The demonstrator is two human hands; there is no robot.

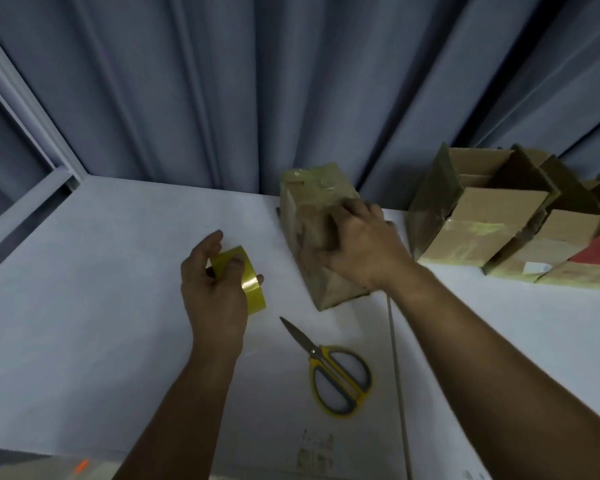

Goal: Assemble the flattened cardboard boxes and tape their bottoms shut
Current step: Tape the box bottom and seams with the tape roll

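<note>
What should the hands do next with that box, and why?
Probably the right hand should move the box over to the taped boxes on the right. Its upturned end already looks covered in shiny tape, and the left hand holds the tape roll apart from it, with no strip visibly joining them.

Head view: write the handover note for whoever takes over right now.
Left hand holds the tape. Right hand grips the box, which stands on the table, taped end up.
Scissors lie closed on the table, nearer the person. Assembled boxes sit at the right.
Done: this box looks taped.
Left: probably set it with the others; no flat boxes in view.
</note>
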